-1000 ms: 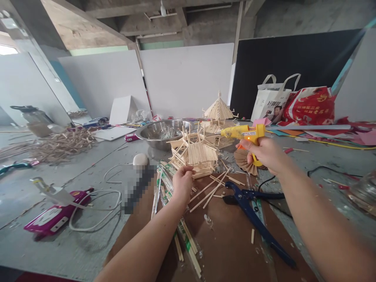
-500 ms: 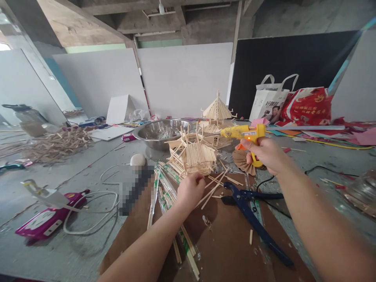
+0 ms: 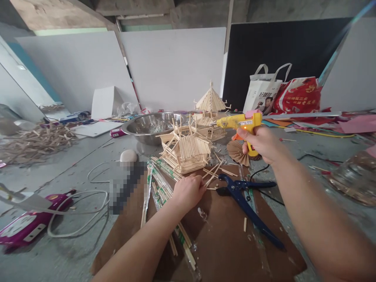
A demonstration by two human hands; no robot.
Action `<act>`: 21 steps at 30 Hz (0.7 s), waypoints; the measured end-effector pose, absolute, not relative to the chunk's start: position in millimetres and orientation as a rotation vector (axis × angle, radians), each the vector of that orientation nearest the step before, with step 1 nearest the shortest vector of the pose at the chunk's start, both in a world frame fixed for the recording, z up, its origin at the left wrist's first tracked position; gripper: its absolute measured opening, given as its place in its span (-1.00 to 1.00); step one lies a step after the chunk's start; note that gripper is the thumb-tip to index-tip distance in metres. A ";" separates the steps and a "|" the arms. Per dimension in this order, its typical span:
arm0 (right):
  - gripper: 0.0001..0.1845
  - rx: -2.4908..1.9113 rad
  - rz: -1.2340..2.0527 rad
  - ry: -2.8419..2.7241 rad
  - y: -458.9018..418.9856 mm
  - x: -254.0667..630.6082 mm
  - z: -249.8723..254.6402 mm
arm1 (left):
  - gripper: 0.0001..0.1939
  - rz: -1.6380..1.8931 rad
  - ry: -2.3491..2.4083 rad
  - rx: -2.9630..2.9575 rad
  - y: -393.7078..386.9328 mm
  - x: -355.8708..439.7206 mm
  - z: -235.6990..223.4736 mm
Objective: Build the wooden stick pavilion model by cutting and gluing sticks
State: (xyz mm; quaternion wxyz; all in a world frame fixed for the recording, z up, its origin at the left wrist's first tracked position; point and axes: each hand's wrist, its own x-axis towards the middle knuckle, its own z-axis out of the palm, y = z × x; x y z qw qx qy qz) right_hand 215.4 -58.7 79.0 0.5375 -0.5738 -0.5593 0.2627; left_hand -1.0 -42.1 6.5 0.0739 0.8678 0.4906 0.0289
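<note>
My right hand (image 3: 263, 145) grips a yellow hot glue gun (image 3: 239, 122), its nozzle pointing left and a small orange light lit on its side. My left hand (image 3: 189, 192) is low over the brown board (image 3: 223, 243), fingers curled in; what they pinch, if anything, is hidden. Just beyond it stands a small model house (image 3: 188, 150) built of wooden sticks, with a slatted roof. Behind that rises a stick pavilion (image 3: 211, 100) with a pointed roof. Loose sticks (image 3: 216, 172) lie right of my left hand, and plastic-wrapped chopsticks (image 3: 160, 184) lie at its left.
A blue pipe cutter (image 3: 249, 207) lies on the board between my arms. Behind the model's left is a steel bowl (image 3: 138, 127). A purple power strip (image 3: 32, 219) with white cable is at left, a stick pile (image 3: 38, 143) beyond, and bags (image 3: 298, 98) back right.
My left hand has drawn slightly back from the model house toward me, fingers still curled. The view has shifted, moving the scene left and up. The glue gun stays in my right hand.
</note>
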 end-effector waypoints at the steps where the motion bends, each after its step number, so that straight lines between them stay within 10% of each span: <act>1: -0.59 -1.375 0.617 -1.325 -57.5 218.9 77.7 | -0.81 0.077 1.471 2.605 -41.8 -1.0 6.3; 21: -0.67 -2.253 0.290 -1.152 -40.3 309.4 -20.8 | -0.74 0.196 1.481 2.600 -37.3 -2.4 0.2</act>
